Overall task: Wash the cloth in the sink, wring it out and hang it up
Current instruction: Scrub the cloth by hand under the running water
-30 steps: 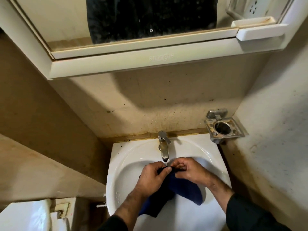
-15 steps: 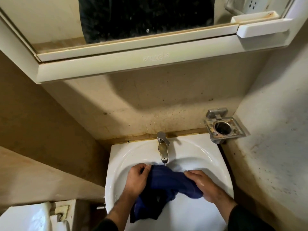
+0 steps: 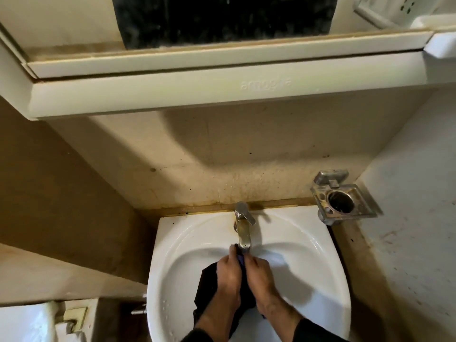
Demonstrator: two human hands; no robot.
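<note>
A dark blue cloth (image 3: 206,287) hangs bunched in the white sink (image 3: 318,262), just under the spout of the metal tap (image 3: 243,230). My left hand (image 3: 228,275) and my right hand (image 3: 259,275) lie side by side over the cloth, knuckles together. Both grip a fold of it between them right below the spout. Most of the cloth is hidden beneath my hands and wrists; its dark lower part hangs to the left of my left wrist. Whether water runs from the tap cannot be seen.
A metal holder (image 3: 345,203) with a round cup hole is fixed to the wall at the sink's back right. A white mirror cabinet (image 3: 172,92) juts out overhead. A white toilet tank (image 3: 27,322) stands at lower left. Stained walls close in on both sides.
My hands were spread apart, stretching the cloth across the basin. They have come together under the spout, bunching the cloth between them. The camera has tilted down slightly.
</note>
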